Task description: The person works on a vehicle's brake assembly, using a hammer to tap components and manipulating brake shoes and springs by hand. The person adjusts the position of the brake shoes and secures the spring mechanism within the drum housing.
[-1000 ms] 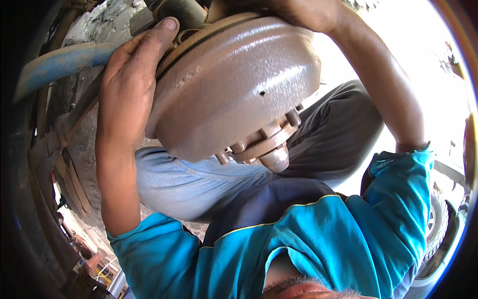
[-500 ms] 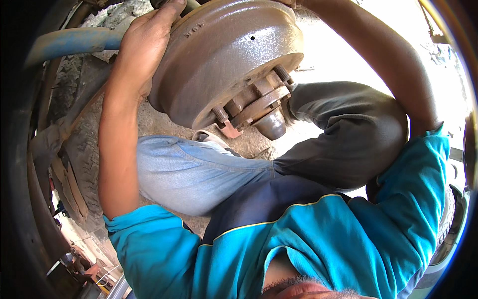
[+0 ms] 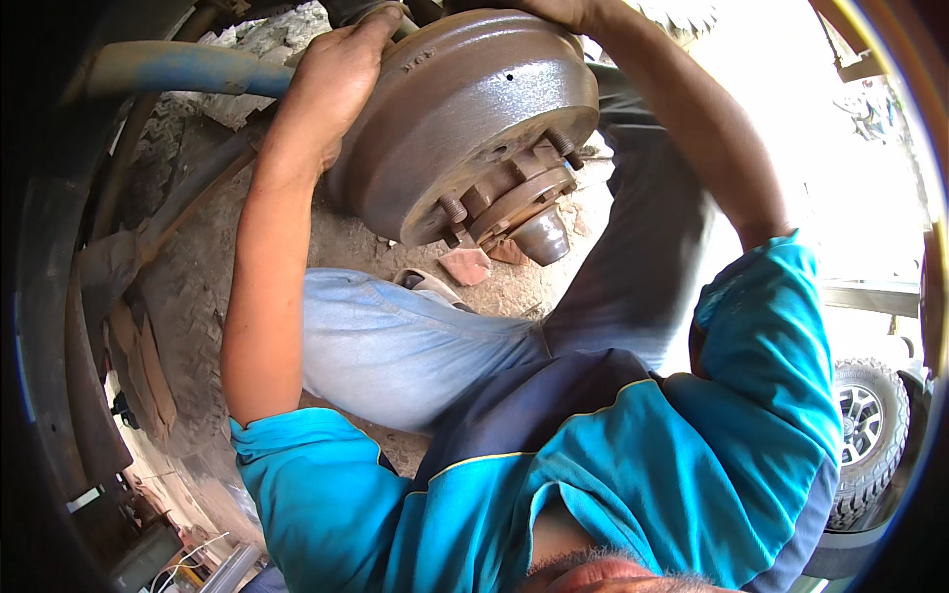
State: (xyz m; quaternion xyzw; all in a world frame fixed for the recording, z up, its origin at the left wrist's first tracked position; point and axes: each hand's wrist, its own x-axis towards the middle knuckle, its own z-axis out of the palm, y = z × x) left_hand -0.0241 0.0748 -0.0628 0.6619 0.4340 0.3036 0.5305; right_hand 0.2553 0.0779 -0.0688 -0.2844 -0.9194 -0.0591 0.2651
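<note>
A heavy brown metal brake drum [image 3: 465,109] with a wet sheen is at the top middle, tilted, with its hub [image 3: 519,203] facing down toward me. Threaded studs [image 3: 561,145] and a rounded hub cap [image 3: 542,237] stick out of that face. My left hand [image 3: 341,84] is closed on the drum's left side, thumb along the upper edge and fingertips hidden behind it. Over the far right rim lies my right hand [image 3: 559,10], closed on the drum, its fingers partly cut off by the picture's edge.
A blue bar [image 3: 193,69] runs in from the left beside my left wrist. My legs, in blue jeans [image 3: 386,336], are spread below the drum. A reddish stone piece [image 3: 465,265] lies on the ground under the hub. A vehicle wheel [image 3: 865,430] stands at the right.
My right leg has swung inward and stretched forward under my right arm. Both hands keep their hold on the drum, which appears slightly shifted and turned in the picture.
</note>
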